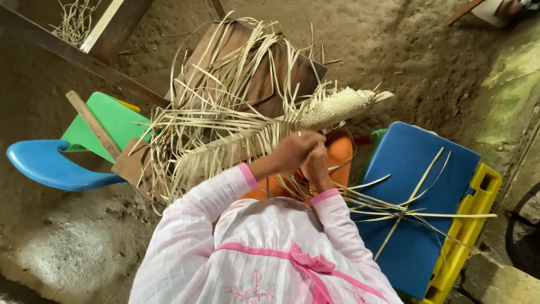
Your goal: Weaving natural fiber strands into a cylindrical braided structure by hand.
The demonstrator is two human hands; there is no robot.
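Head view, looking down on a seated person in a pink-and-white garment. The left hand and right hand meet over the lap, touching each other, both sets of fingers closed on thin pale strips at the unfinished end of a woven palm-leaf piece. That piece lies just beyond the hands: its finished, tightly plaited end points up and to the right, its long axis running diagonally from the hands toward that tip, while loose unwoven strips fan away to the left and upward. The left hand sits nearer the woven body; the right hand sits just below it, closer to the torso (exact finger placement is hidden by the knuckles). An orange container shows partly beneath the hands. A blue plastic seat with a yellow frame stands to the right, several spare strips lying across it. A blue and green chair stands to the left on the earthen floor
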